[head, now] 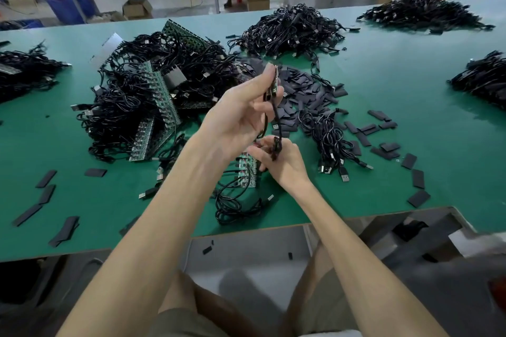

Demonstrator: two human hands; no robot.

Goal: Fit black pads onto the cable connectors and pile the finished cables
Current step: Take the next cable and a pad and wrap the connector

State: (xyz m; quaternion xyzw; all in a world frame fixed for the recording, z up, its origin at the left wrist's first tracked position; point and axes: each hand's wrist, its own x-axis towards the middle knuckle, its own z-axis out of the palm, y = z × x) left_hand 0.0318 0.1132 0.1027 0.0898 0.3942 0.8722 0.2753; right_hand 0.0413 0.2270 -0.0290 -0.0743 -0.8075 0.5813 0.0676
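A tangled heap of thin black cables (24,74) lies at the left edge of the green-topped desk (397,85). Near the front left corner, a few flat black rectangular pads (45,178) lie scattered and apart. Left of centre sits a large tangle of black cables, with long green circuit-board strips (157,90) stuck through it.

Above the desk's middle the left hand (241,115) is raised. Its thumb and fingertips pinch the small connector (274,82) at the top end of a thin black cable (276,117). That cable hangs down into the right hand (284,164), whose fingers curl round its bunched lower part, nearer the front edge. Beneath the hands a short green board strip (247,169) with cables attached rests on the desk.

Just right of the hands lie a loose heap of black pads (309,93) and a bundle of black cables with USB plugs (328,142). A further cable pile (290,30) sits towards the far edge, and a cable mound (482,79) at the right edge.
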